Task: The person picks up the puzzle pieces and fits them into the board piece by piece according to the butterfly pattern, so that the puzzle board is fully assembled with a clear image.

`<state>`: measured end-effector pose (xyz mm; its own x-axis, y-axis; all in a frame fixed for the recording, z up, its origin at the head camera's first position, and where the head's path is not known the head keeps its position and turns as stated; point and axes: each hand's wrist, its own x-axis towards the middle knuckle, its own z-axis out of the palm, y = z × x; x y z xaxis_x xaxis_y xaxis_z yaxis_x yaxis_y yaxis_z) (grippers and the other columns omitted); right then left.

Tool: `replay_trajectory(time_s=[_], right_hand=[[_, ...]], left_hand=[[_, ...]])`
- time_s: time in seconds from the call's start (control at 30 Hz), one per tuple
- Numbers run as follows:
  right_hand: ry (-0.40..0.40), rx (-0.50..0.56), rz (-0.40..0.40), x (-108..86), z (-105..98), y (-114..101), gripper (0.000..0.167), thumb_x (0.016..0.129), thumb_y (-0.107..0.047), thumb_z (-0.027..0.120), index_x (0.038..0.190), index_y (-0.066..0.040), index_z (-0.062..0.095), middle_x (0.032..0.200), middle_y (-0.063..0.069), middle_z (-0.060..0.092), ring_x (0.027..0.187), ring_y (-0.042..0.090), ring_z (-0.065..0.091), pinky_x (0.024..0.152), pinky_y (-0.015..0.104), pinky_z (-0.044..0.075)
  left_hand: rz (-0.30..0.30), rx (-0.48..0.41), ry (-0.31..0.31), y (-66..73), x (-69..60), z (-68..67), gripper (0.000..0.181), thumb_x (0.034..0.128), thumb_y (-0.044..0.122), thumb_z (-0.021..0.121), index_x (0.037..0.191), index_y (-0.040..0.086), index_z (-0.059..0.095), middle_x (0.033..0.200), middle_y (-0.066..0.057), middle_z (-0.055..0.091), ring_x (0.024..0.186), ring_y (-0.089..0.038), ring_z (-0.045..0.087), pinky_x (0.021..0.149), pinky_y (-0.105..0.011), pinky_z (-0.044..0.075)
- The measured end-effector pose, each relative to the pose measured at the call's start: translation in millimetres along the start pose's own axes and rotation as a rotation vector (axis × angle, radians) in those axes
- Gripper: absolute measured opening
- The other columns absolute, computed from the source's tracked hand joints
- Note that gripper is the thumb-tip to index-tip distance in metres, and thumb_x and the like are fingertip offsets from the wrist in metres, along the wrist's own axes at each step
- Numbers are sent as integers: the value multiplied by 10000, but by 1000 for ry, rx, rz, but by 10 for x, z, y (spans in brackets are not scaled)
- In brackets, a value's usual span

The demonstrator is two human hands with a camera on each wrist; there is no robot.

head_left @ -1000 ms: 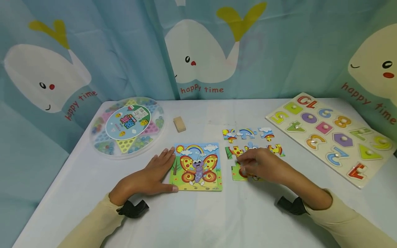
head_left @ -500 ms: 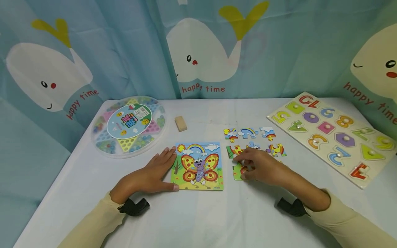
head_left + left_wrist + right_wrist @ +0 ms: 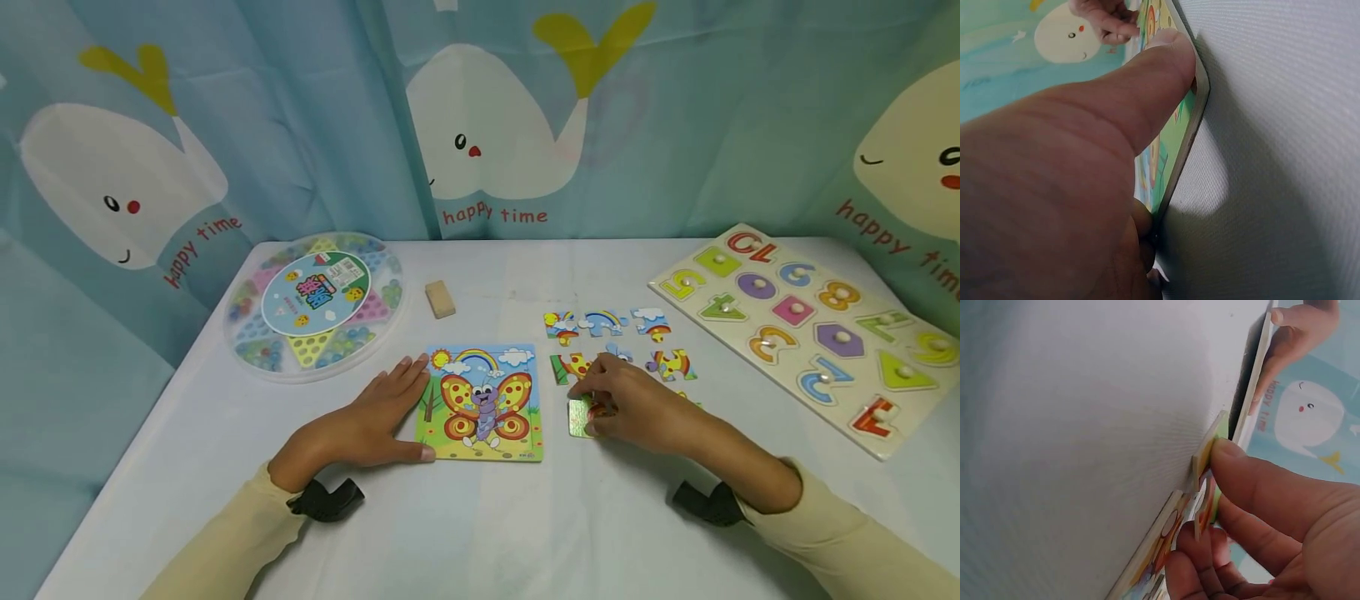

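The square butterfly board (image 3: 483,400) lies flat on the table. My left hand (image 3: 360,421) rests along its left side, fingers spread, the thumb on the lower left corner; the left wrist view shows that thumb (image 3: 1160,75) on the board's edge. My right hand (image 3: 637,408) pinches a green corner puzzle piece (image 3: 577,417) between thumb and fingers. In the right wrist view the piece (image 3: 1209,447) is tilted off the table, beside another piece (image 3: 1163,540). Behind the hand lie loose pieces, among them a rainbow piece (image 3: 602,322) and a wing piece (image 3: 672,364), partly in two rows.
A round clear bead case (image 3: 315,367) lies at the back left. Right of it is a small wooden block (image 3: 440,299). A number and shape peg board (image 3: 772,312) lies at the right. A whale-printed curtain (image 3: 337,167) hangs behind the table.
My right hand has closed its pinch on the green corner piece, which has shifted slightly and tilted up. My left hand stays on the board. The head view has moved a little.
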<state>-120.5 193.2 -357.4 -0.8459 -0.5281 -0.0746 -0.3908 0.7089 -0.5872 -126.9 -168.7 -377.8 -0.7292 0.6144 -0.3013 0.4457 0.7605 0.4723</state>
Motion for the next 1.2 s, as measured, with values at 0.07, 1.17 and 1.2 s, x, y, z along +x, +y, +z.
replay_trajectory(time_s=[0.07,1.17,1.2], right_hand=[[5,-3,-8,-2,0,0,307,751,34,776,1041,-52,725,914,34,461,778,160,457,621,250,418],[-34,210,-64,25,-121,-13,206,894,61,632,1081,8,701,914,36,656,730,139,619,618,270,530],[-31,227,-68,35,-116,-18,207,896,68,624,1082,16,698,916,39,656,723,140,630,620,271,533]], left_hand=[[-5,0,-1,1,2,4,1065,839,575,675,1555,33,101,1625,-48,-67,1468,-256,-104,1156,-504,1],[-17,-20,14,31,7,8,1079,829,543,707,1553,22,99,1624,-56,-65,1466,-250,-113,1152,-508,-20],[-20,-22,14,31,2,7,1080,828,541,709,1553,22,100,1624,-56,-63,1467,-251,-111,1153,-507,-21]])
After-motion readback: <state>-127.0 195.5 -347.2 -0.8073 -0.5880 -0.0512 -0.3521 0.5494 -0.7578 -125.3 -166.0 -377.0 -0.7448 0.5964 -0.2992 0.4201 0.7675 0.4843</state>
